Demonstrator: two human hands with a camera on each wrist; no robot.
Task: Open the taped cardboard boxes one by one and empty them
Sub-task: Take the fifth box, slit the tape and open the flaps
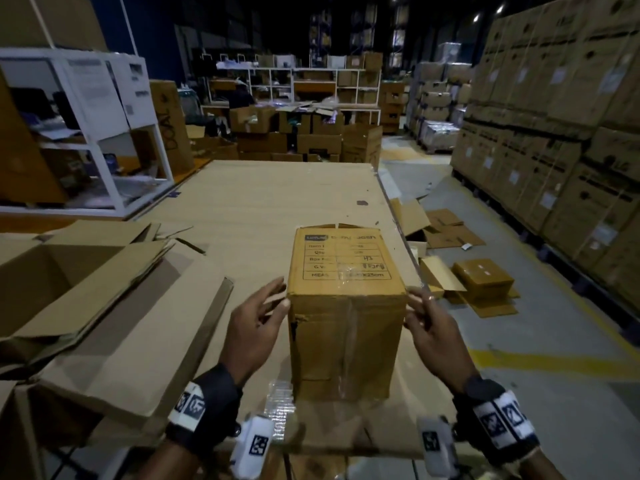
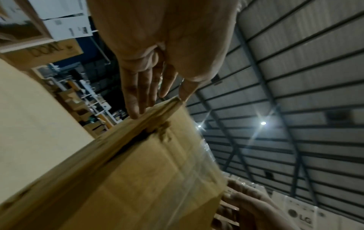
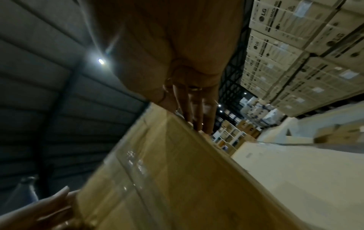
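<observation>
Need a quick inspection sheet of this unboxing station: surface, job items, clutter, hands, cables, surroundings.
Surface: cardboard-covered table, a small dark spot far right.
Job's things: taped box stands on the table, printed label on top, clear tape down the near face, still closed; left edge torn.
Clutter: opened empty box and flattened cardboard at left; flattened cartons on the floor at right.
Grippers: left hand and right hand flank the box, straight fingers at its upper side edges, no grip closed.
Cables: nothing seen.
Surroundings: stacked cartons at right, white shelving at left, yellow floor line.
</observation>
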